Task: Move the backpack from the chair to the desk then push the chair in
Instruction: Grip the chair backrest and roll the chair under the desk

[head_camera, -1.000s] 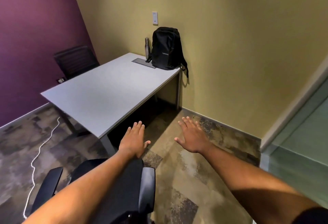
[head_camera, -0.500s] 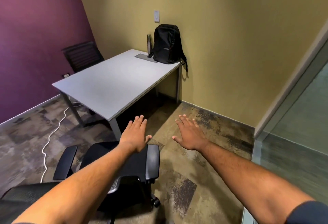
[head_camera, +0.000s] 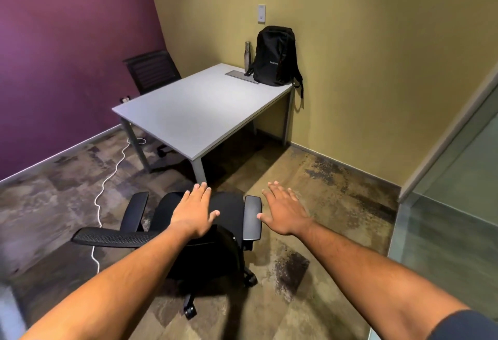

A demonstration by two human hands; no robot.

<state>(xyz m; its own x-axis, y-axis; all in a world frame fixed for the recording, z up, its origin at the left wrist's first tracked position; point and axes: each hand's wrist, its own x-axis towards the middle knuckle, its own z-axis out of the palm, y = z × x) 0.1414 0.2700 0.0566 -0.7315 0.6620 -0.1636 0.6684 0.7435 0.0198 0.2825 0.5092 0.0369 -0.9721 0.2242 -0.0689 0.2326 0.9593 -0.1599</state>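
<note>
Black fabric backpack (head_camera: 275,57) upright at far right corner of grey rectangular desk (head_camera: 199,109): first step done. Black wheeled office chair (head_camera: 204,232) near, well apart from desk, unpushed. Left hand (head_camera: 194,211), right hand (head_camera: 285,211) flat, spread, gripping nothing.

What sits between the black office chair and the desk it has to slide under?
Nothing visible: bare carpet lies between the office chair and the desk. The near desk leg stands close ahead, so steer to its right. The white cable lies off to the left.
</note>
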